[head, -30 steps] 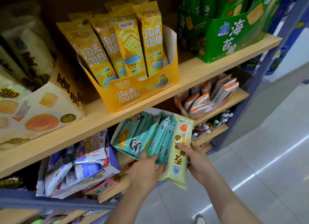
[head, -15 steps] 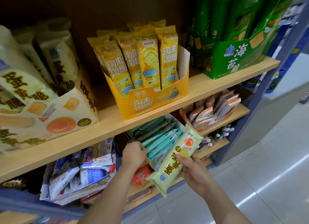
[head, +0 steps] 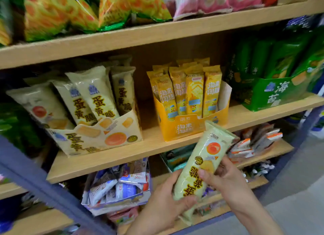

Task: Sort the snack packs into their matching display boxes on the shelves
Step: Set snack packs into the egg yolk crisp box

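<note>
**Now both hands are on the egg-yolk pack, below its box**

Gripped at its near end by the left hand (head: 163,205), whose fingers curl round it, the pale yellow pack (head: 201,166) is also clasped at its middle by the right hand (head: 228,180), thumb across the front. Half a second ago the right hand held it alone, while the left was at the teal packs (head: 175,158) on the lower shelf. The pack now tilts up and to the right, its far end in front of the yellow box (head: 185,129), above the lower shelf and not yet in any box.

The view has also lifted, so the cream display box (head: 98,140) on the middle shelf (head: 122,157) shows whole, up and to the left. I judge that to be its home.

The pack's dark characters read 蛋黄脆, upside down as held, beside an orange yolk disc. The cream box and its packs carry the same three characters. The yellow box reads 淘来淘趣, and the green box (head: 273,96) far right 海苔.
</note>
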{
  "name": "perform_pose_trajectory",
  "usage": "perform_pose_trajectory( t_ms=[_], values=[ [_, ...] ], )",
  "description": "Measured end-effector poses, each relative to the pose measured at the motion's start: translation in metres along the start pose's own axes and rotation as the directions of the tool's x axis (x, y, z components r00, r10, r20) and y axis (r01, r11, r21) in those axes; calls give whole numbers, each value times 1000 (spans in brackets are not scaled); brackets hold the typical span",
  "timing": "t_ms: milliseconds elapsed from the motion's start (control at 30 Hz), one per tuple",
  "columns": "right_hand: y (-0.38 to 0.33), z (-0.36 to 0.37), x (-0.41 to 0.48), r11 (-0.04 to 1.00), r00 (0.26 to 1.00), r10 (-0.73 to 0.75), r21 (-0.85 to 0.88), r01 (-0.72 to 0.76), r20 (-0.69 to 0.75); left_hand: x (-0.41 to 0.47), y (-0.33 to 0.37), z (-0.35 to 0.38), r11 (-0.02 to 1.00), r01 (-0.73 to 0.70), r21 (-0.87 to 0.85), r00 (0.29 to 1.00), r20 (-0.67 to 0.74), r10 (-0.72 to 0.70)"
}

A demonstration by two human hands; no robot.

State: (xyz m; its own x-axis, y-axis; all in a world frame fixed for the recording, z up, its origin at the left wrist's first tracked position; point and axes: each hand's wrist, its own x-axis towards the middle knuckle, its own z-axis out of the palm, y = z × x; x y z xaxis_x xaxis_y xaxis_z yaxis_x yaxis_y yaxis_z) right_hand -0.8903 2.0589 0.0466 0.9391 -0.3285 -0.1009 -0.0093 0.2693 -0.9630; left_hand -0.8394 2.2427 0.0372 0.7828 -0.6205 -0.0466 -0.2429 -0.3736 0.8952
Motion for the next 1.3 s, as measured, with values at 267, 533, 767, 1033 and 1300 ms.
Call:
perform_pose_trajectory(
  t_ms=[267, 533, 767, 1033, 1300],
  values=[
    [-48, 81, -8, 986, 956, -150, -29, 162, 253, -39, 43, -71, 991, -132, 5, 973, -190, 130],
    [-65, 88, 11, 968, 952, -238, -28, 248, 194, -10, 58, -175, 609, 374, 699, 727, -629, 276],
    [-88, 81, 28, 952, 927, -305, 37, 305, 219, -12, 37, -183, 609, 368, 703, 756, -607, 245],
    [-114, 80, 25, 899, 854, -433, 65, 434, 288, -79, 41, -161, 649, 358, 671, 739, -628, 242],
    [-148, 123, 7, 782, 755, -615, 54, 620, 227, -102, 49, -150, 725, 295, 623, 733, -634, 247]
  ],
)
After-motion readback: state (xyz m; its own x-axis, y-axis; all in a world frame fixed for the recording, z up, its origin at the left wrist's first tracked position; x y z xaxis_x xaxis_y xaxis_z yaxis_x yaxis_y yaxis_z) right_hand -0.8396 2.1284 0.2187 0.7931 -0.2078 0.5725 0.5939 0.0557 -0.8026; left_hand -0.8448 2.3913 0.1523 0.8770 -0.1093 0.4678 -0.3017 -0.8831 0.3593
